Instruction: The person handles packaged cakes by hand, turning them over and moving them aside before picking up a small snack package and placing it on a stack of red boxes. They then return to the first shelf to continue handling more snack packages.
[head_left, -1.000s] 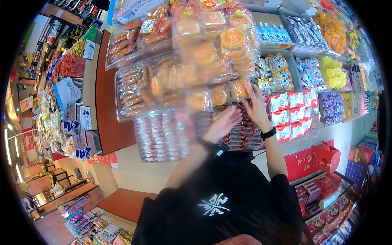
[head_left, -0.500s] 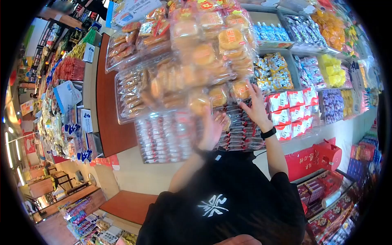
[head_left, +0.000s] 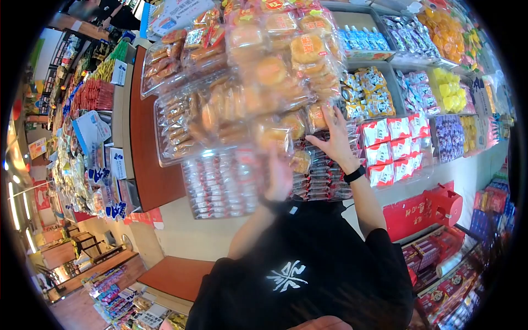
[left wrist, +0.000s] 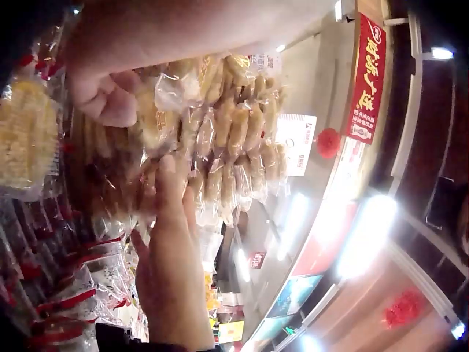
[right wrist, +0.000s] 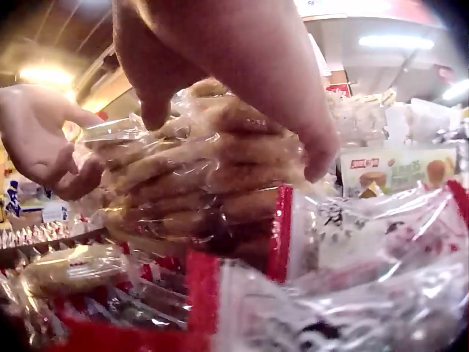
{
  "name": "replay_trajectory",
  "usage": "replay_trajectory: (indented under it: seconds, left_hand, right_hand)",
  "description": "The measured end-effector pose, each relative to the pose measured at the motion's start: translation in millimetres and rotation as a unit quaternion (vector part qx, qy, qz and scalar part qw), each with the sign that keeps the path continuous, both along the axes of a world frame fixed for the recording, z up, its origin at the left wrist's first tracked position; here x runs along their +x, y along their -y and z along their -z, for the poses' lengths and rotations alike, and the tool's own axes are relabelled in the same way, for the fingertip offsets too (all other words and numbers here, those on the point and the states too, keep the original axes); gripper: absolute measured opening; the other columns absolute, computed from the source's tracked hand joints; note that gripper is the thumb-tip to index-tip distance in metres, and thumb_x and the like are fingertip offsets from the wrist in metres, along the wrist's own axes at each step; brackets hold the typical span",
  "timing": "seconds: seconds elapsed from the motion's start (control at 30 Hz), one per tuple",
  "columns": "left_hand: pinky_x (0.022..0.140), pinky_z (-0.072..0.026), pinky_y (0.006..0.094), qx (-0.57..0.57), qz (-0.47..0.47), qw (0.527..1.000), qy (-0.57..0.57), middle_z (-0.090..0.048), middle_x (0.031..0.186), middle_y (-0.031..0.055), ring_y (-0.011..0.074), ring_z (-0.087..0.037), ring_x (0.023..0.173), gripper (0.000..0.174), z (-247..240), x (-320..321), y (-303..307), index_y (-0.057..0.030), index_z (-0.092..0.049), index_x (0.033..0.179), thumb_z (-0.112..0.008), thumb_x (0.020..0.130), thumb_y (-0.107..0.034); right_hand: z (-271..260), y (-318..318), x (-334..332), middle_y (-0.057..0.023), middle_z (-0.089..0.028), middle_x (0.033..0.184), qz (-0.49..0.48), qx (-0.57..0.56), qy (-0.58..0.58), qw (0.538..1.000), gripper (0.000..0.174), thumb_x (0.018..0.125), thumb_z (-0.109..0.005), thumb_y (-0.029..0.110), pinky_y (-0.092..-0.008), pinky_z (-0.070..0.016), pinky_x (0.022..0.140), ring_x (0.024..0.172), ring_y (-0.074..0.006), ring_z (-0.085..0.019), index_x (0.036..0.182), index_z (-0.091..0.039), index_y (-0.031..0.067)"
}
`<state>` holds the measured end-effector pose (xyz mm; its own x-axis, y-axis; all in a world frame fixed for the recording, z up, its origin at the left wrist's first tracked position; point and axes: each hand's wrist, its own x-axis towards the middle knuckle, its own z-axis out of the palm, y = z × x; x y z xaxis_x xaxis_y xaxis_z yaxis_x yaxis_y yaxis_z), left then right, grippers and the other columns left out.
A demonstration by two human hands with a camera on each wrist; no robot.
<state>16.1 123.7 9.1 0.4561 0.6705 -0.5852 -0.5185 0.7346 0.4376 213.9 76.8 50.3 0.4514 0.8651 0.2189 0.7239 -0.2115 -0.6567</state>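
Note:
My left hand (head_left: 279, 179), blurred in the head view, is at the near side of the stacked wrapped round cakes (head_left: 316, 115). Its fingers are curled at a clear-wrapped cake (left wrist: 157, 121) in the left wrist view, and wrapper shows between thumb and fingers in the right wrist view. My right hand (head_left: 336, 143) touches the right-hand stack, thumb and fingers spread, reaching down both sides of the wrapped pile (right wrist: 220, 161). One loose wrapped cake (head_left: 301, 162) lies between the hands on dark packets with red ends (head_left: 324, 179).
Left of the hands are clear trays of small packets (head_left: 220, 190) and biscuits (head_left: 179, 124). White-and-red packets (head_left: 393, 148) fill a tray at the right, beside yellow bags (head_left: 368, 96) in a bin. A brown tabletop (head_left: 157, 148) borders the display. A person stands far at upper left.
My left hand has moved left from the dark packets to the front cake pile. A loose cake now shows on those packets. My right hand stays at its stack, its thumb spread wider.

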Motion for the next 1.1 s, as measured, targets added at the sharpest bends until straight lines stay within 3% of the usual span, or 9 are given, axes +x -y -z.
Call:
replay_trajectory:
  seconds: [0.1, 0.2, 0.4, 0.5, 0.6, 0.8, 1.1]
  left_hand:
    - [0.087, -0.0422, 0.0377, 0.016, 0.021, 0.998, -0.051, -0.062, 0.109, 0.0026, 0.0167, -0.056, 0.102, 0.054, -1, 3, 5, -0.0129, -0.056, 0.124, -0.045, 0.098, -0.06]
    - [0.087, -0.0384, 0.0352, 0.013, 0.048, 0.996, -0.068, -0.062, 0.106, 0.0011, 0.0148, -0.054, 0.101, 0.049, -7, 7, 7, -0.0143, -0.058, 0.116, -0.047, 0.098, -0.058]
    - [0.089, -0.0411, 0.0369, 0.074, 0.065, 0.99, -0.1, -0.06, 0.11, -0.0006, 0.014, -0.055, 0.102, 0.044, -29, 20, 15, -0.0154, -0.052, 0.124, -0.049, 0.1, -0.052]
    - [0.079, -0.0462, 0.033, 0.079, 0.081, 0.989, -0.09, -0.059, 0.115, -0.0004, 0.0132, -0.056, 0.098, 0.037, -54, 28, 18, -0.0173, -0.05, 0.126, -0.053, 0.101, -0.044]
    - [0.08, -0.0467, 0.0333, 0.068, 0.107, 0.989, -0.076, -0.06, 0.117, 0.0005, 0.0132, -0.057, 0.098, 0.037, -59, 31, 18, -0.0157, -0.051, 0.125, -0.053, 0.101, -0.043]
    - [0.087, -0.0465, 0.0359, 0.047, 0.114, 0.991, -0.041, -0.057, 0.115, -0.0006, 0.0156, -0.055, 0.104, 0.035, -39, 28, 8, -0.0174, -0.049, 0.127, -0.052, 0.101, -0.041]
    - [0.101, -0.0407, 0.0403, 0.005, 0.133, 0.991, -0.018, -0.055, 0.127, 0.0014, 0.0181, -0.051, 0.117, 0.043, -24, 24, -2, -0.0179, -0.05, 0.131, -0.054, 0.099, -0.047]
  right_hand:
    - [9, 0, -1, -0.0292, -0.032, 0.15, 0.001, 0.012, -0.01, 1.0, 0.072, 0.086, -0.072, 0.034, -0.0487, -0.0312, 0.112, 0.138, -0.0442, -0.032, 0.148, -0.041, 0.0131]
    - [14, -6, -2, -0.0297, -0.037, 0.146, 0.038, 0.02, -0.053, 0.998, 0.064, 0.089, -0.069, 0.033, -0.0482, -0.0323, 0.111, 0.137, -0.0436, -0.035, 0.145, -0.045, 0.013]
    - [1, -13, -9, -0.0291, -0.044, 0.138, 0.074, 0.036, -0.028, 0.996, 0.053, 0.089, -0.07, 0.03, -0.0483, -0.0376, 0.106, 0.13, -0.0445, -0.042, 0.136, -0.052, 0.0139]
    - [0, -14, -6, -0.0288, -0.044, 0.139, 0.068, 0.026, -0.002, 0.997, 0.054, 0.087, -0.072, 0.027, -0.0488, -0.0389, 0.105, 0.128, -0.0446, -0.043, 0.136, -0.052, 0.0147]
    - [-1, -13, -8, -0.0283, -0.046, 0.137, 0.072, 0.027, -0.009, 0.997, 0.055, 0.086, -0.072, 0.023, -0.0488, -0.0393, 0.104, 0.128, -0.0442, -0.043, 0.136, -0.052, 0.0143]
    - [1, -6, -3, -0.0257, -0.047, 0.137, 0.039, 0.057, 0.021, 0.997, 0.051, 0.087, -0.071, 0.021, -0.0481, -0.0381, 0.105, 0.128, -0.0434, -0.043, 0.134, -0.054, 0.0115]
    - [-1, 2, 3, -0.0273, -0.034, 0.15, 0.023, 0.038, -0.084, 0.996, 0.056, 0.091, -0.067, 0.023, -0.0448, -0.0279, 0.114, 0.14, -0.0397, -0.032, 0.143, -0.049, 0.0113]
